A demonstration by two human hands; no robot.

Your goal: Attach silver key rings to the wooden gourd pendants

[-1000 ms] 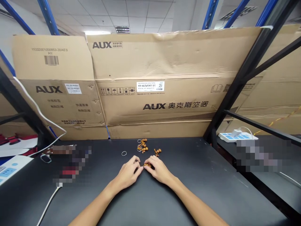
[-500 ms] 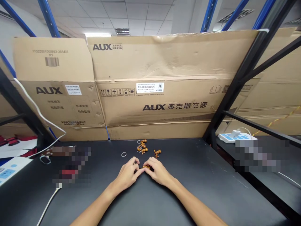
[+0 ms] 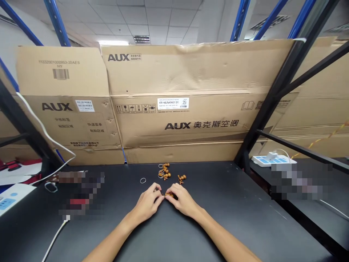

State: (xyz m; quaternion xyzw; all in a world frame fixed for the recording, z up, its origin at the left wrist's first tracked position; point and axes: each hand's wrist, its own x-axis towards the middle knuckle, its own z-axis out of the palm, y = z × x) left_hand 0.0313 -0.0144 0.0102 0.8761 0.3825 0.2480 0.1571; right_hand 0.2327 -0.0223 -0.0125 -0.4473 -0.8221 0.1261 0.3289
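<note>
My right hand (image 3: 182, 199) is closed on a small brown gourd-shaped pendant (image 3: 169, 195), partly covered by the fingers. Close against it, my left hand (image 3: 149, 199) pinches something at the pendant's left end, too small and hidden to make out. Beyond the hands lies a group of gourd pendants (image 3: 167, 174) with metal key rings (image 3: 161, 174) and orange cords. One more gourd pendant (image 3: 183, 177) rests just past my right hand. A loose key ring (image 3: 143, 180) lies flat beyond my left hand.
Cardboard (image 3: 174, 80) stands along the back of the black table (image 3: 169, 236). At the left are a white cable (image 3: 54, 238), a blurred-out item (image 3: 81, 196) and a power strip (image 3: 11, 198). Black frame posts (image 3: 245, 153) rise on the right, with another power strip (image 3: 272, 160) beyond.
The fingertips of my left hand have shifted slightly at the pendant, and the thumb has drawn back a little. The pendants and rings on the table lie as before.
</note>
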